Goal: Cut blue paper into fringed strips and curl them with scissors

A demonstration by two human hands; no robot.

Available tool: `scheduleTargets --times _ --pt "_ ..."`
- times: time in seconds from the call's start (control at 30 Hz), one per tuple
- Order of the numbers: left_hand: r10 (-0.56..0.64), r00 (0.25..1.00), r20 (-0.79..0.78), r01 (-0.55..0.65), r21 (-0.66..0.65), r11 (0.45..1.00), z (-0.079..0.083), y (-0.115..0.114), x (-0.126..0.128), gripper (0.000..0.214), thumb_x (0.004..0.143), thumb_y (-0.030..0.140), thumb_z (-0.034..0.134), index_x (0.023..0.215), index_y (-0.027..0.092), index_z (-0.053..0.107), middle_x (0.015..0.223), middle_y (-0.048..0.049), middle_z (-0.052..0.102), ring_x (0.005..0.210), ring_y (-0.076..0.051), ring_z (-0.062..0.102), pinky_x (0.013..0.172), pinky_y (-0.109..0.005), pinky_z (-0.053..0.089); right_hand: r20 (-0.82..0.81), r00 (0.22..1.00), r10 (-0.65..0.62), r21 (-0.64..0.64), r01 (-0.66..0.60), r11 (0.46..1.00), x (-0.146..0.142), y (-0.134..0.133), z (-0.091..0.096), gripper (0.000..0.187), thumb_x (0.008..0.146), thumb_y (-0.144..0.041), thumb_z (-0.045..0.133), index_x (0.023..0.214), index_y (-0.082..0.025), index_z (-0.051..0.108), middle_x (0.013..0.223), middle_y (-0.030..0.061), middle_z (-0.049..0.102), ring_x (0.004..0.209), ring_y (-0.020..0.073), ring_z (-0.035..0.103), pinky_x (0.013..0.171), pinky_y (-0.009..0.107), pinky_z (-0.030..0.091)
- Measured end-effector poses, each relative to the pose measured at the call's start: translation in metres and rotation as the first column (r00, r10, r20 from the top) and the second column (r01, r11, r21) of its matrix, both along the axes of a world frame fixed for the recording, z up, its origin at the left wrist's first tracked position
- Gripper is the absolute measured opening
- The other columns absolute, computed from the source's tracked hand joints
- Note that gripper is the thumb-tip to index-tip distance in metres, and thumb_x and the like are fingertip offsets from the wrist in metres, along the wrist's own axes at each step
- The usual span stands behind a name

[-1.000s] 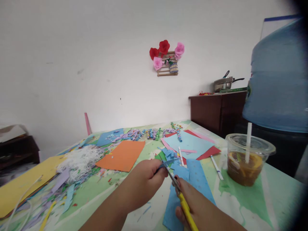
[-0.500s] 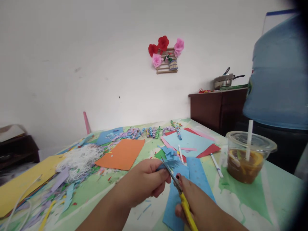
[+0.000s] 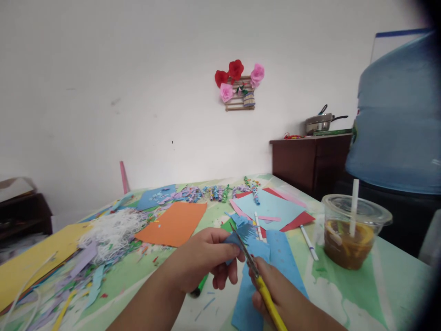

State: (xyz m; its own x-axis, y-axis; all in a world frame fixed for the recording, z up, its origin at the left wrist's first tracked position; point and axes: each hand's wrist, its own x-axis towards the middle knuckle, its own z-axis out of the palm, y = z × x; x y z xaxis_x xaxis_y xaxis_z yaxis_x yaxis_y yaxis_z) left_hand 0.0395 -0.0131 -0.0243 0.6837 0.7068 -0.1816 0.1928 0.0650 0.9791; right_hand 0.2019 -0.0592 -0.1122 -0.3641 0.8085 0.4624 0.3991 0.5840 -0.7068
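Observation:
My left hand (image 3: 203,259) pinches a small fringed piece of blue paper (image 3: 245,232) just above the table. My right hand (image 3: 280,296) grips yellow-handled scissors (image 3: 257,276), whose blades point up and left against the blue piece. Under both hands lies a long blue paper sheet (image 3: 275,257). A green marker (image 3: 200,287) shows on the table below my left fingers.
A plastic cup of brown drink with a straw (image 3: 351,234) stands at the right. An orange sheet (image 3: 174,223), light blue and red sheets (image 3: 272,207), two pens (image 3: 308,241), white shreds (image 3: 113,232), paper curls (image 3: 213,191) and a yellow sheet (image 3: 31,259) cover the table (image 3: 347,294). A big water jug (image 3: 399,115) is at the right.
My left hand has turned slightly and its lower fingers have spread, uncovering the green marker. The scissors stay at the blue piece. The view has tilted a little.

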Motion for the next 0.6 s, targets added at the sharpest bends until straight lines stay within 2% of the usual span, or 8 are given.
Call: scheduleTargets --times 0.07,0.13,0.27,0.33,0.43,0.53,0.6 --pt "0.025 1.000 0.005 -0.026 0.032 0.999 -0.001 0.001 0.001 0.014 0.065 0.024 0.049 0.058 0.013 0.055 0.038 0.0029 0.054 0.027 -0.004 0.040 0.031 -0.015 0.028 0.022 0.999 -0.033 -0.002 0.033 0.999 0.000 0.001 -0.002 0.025 0.079 -0.033 0.041 0.099 -0.018 0.039 0.073 -0.0011 0.044 0.063 0.0155 0.044 0.055 0.026 0.037" --pt "0.071 0.997 0.019 -0.073 0.110 0.991 -0.001 0.001 0.001 0.017 0.067 0.024 0.048 0.056 0.013 0.053 0.035 0.0047 0.049 0.028 -0.004 0.037 0.032 -0.015 0.026 0.039 0.997 -0.072 -0.009 0.073 0.997 0.000 -0.001 -0.002 0.026 0.079 -0.033 0.040 0.098 -0.017 0.039 0.075 0.0009 0.046 0.065 0.0166 0.046 0.057 0.027 0.039" --pt "0.196 0.981 -0.004 -0.186 0.290 0.939 0.000 -0.003 0.002 0.016 0.069 0.022 0.046 0.058 0.014 0.054 0.032 0.0089 0.037 0.031 -0.004 0.028 0.034 -0.016 0.020 0.052 0.992 -0.113 -0.081 0.117 0.990 0.000 -0.014 0.010 0.038 0.075 -0.026 0.046 0.109 -0.016 0.032 0.102 0.0092 0.048 0.089 0.0211 0.048 0.080 0.034 0.037" --pt "0.261 0.963 -0.060 -0.220 0.380 0.898 0.002 -0.006 0.003 0.016 0.069 0.024 0.046 0.061 0.014 0.055 0.034 0.0094 0.034 0.034 -0.005 0.027 0.035 -0.017 0.019 0.095 0.990 -0.105 -0.127 0.117 0.985 0.000 -0.018 0.016 0.041 0.074 -0.026 0.048 0.110 -0.015 0.033 0.106 0.0105 0.048 0.094 0.0222 0.047 0.084 0.034 0.035" --pt "0.280 0.951 -0.131 -0.188 0.474 0.860 0.003 -0.009 0.003 0.015 0.067 0.023 0.046 0.061 0.014 0.055 0.040 0.0089 0.031 0.038 -0.006 0.026 0.036 -0.018 0.019 0.119 0.988 -0.102 -0.085 0.113 0.990 -0.001 -0.018 0.014 0.041 0.073 -0.028 0.048 0.109 -0.014 0.035 0.102 0.0099 0.051 0.094 0.0227 0.049 0.083 0.032 0.037" --pt "0.254 0.954 -0.158 -0.134 0.533 0.835 0.004 -0.011 0.003 0.013 0.066 0.020 0.043 0.058 0.015 0.051 0.044 0.0082 0.028 0.042 -0.006 0.026 0.038 -0.018 0.020 0.059 0.993 -0.101 -0.007 0.102 0.995 -0.002 -0.011 0.001 0.042 0.072 -0.028 0.045 0.111 -0.017 0.033 0.099 0.0083 0.054 0.091 0.0231 0.052 0.078 0.032 0.039" --pt "0.252 0.952 -0.173 -0.114 0.562 0.819 0.004 -0.013 0.003 0.013 0.066 0.020 0.042 0.055 0.015 0.048 0.045 0.0079 0.026 0.042 -0.007 0.026 0.039 -0.018 0.020 0.041 0.997 -0.069 -0.056 0.072 0.996 -0.001 -0.007 -0.009 0.041 0.069 -0.030 0.045 0.108 -0.020 0.037 0.098 0.0076 0.055 0.088 0.0237 0.053 0.075 0.032 0.041"
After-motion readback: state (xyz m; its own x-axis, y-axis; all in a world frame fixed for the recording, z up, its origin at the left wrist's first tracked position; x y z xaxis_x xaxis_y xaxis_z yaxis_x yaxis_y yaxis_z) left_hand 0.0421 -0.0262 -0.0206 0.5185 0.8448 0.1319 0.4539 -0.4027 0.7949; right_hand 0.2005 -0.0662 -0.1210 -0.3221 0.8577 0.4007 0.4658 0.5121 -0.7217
